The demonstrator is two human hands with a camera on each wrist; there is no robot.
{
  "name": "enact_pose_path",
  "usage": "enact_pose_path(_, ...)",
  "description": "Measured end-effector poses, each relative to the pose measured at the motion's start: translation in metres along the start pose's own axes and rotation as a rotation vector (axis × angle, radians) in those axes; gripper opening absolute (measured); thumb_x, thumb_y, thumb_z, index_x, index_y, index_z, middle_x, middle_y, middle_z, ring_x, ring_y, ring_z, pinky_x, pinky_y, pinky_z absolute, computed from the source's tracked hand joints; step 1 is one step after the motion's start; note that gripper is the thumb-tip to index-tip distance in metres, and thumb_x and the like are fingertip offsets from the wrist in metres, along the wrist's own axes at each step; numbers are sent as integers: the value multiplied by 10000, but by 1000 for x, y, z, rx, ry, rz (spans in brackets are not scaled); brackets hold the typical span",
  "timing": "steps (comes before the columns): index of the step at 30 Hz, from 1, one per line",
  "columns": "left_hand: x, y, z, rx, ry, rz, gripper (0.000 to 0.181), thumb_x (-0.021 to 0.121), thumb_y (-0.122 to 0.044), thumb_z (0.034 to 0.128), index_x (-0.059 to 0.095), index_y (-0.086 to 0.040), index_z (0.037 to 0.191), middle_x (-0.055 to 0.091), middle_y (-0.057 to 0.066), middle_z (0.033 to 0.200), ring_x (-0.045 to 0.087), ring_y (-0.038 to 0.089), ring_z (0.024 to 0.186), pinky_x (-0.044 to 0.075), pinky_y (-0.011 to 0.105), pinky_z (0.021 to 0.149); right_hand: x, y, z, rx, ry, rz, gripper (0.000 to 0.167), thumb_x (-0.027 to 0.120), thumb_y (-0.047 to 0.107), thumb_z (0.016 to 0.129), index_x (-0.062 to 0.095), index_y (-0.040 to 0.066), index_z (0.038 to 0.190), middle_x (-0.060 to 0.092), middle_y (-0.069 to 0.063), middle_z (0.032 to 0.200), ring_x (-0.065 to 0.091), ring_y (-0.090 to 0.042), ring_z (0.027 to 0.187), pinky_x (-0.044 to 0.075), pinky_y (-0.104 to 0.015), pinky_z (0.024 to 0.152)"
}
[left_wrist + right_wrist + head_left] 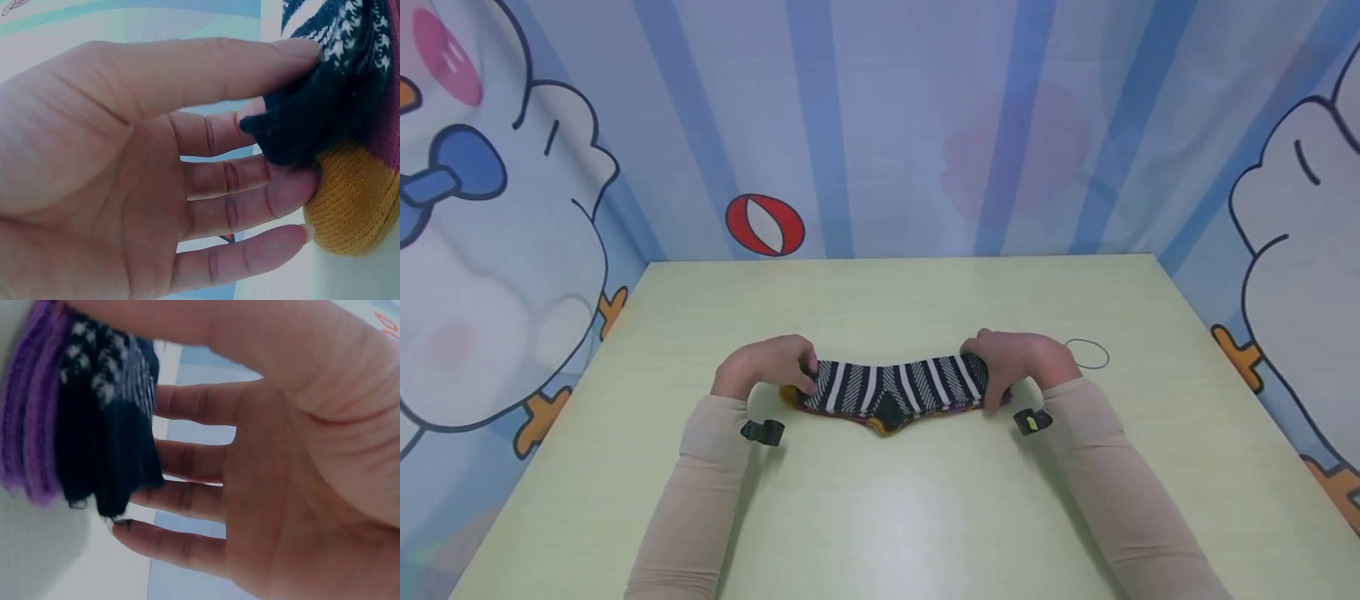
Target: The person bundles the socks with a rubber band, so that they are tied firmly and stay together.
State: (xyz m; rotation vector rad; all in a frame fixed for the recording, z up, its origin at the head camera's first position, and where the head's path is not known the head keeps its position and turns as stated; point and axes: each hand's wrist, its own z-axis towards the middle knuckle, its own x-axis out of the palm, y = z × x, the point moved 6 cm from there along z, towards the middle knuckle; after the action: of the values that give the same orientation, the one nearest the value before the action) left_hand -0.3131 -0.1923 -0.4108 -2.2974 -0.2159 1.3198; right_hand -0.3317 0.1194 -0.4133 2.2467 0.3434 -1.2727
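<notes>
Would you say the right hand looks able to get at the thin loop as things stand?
Probably yes, after letting go: the right hand is holding one end of the striped sock. The thin loop lies close beside it, and no other object seems in the way.

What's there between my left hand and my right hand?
In the head view, a black-and-white striped sock spans the stretch between your left hand and your right hand, with mustard knit showing beneath it.

Room between sleeves [692,500]; socks [853,387] block far end.
</notes>
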Motion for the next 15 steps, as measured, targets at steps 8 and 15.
enact_pose_path(8, 3, 1, 1, 42, 21, -32, 339, 831, -122, 796, 562, -67, 995, 576, 83, 1017, 513, 247, 954, 431, 358, 776, 4, 4, 5, 40, 13, -90, 858, 904, 173, 594, 511, 77, 1350, 518, -90, 1117, 515, -243, 988, 487, -409, 833)
enact_pose_path(15, 4, 1, 5, 41, -3, 11, 360, 842, -111, 781, 550, -74, 989, 577, 82, 1015, 515, 245, 944, 427, 353, 759, 7, 4, 6, 70, 19, -128, 837, 908, 203, 595, 511, 78, 1322, 525, -94, 1147, 504, -248, 1024, 490, -434, 862)
